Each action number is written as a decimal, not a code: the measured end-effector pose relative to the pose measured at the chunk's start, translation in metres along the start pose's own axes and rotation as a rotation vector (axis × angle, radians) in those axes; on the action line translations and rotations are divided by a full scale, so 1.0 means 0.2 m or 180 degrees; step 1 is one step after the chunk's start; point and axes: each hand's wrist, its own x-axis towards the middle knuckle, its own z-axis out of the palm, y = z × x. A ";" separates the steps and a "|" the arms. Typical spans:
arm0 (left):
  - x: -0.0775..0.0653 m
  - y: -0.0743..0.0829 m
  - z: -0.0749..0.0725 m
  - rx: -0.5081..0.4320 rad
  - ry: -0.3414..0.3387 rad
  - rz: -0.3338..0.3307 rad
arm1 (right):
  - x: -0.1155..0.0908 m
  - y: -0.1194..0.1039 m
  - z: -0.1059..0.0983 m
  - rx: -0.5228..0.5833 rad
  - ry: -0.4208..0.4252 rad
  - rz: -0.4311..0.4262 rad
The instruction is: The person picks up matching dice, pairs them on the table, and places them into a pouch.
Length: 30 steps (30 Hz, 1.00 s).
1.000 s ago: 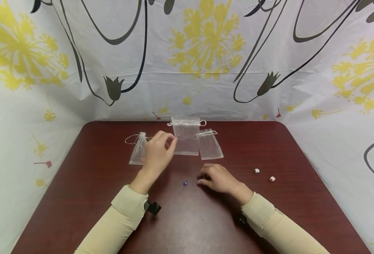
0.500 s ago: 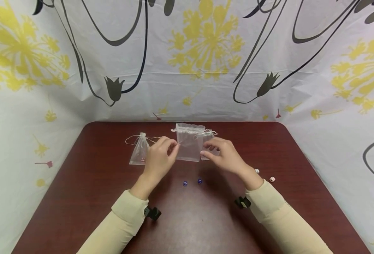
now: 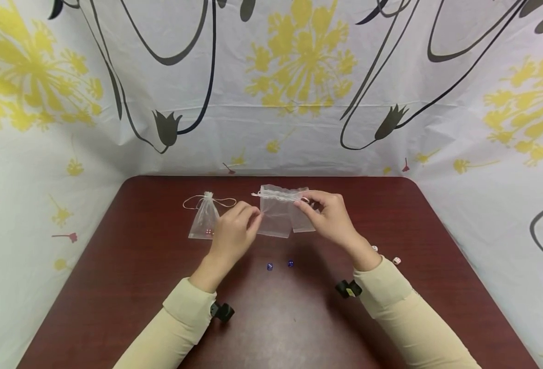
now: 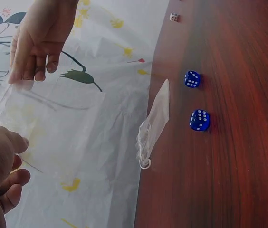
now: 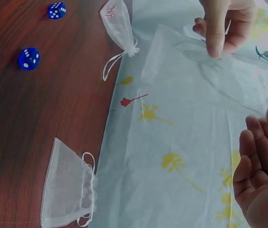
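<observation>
A sheer white drawstring bag (image 3: 276, 218) hangs raised between both hands. My left hand (image 3: 234, 230) pinches its left side between thumb and forefinger. At the upper right corner, by the drawstring, my right hand (image 3: 331, 218) pinches it; the right wrist view shows this hand's other fingers loosely bent. Behind it, a smaller sheer bag (image 3: 302, 223) lies on the table, partly hidden. Two blue dice (image 3: 269, 266) (image 4: 200, 120) lie on the table in front of the hands.
Left of the hands lies a cinched sheer bag (image 3: 202, 220) with red-spotted dice inside. White dice (image 3: 397, 261) sit beyond my right wrist, one partly covered. The dark red table (image 3: 128, 287) meets a patterned cloth (image 3: 197, 159) at its back edge.
My right hand has left a blue die on the table, risen to the bag and taken its upper right corner. My left hand has brought the bag slightly nearer and to the right.
</observation>
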 end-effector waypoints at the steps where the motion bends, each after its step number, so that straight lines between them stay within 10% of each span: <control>1: 0.00 0.00 0.00 0.0000 -0.0005 0.0000 | 0.00 0.00 0.00 -0.0018 0.0015 -0.0038; 10: 0.04 0.00 -0.05 -0.0452 0.0137 -0.0019 | -0.02 0.00 -0.02 -0.0006 0.0071 -0.0259; 18: 0.13 0.02 -0.14 -0.1356 -0.0578 -0.0124 | -0.03 0.01 -0.02 0.0154 0.0132 -0.0339; 30: 0.19 0.02 -0.20 -0.1762 -0.0598 0.0042 | -0.02 0.00 -0.03 0.0827 -0.0204 -0.0349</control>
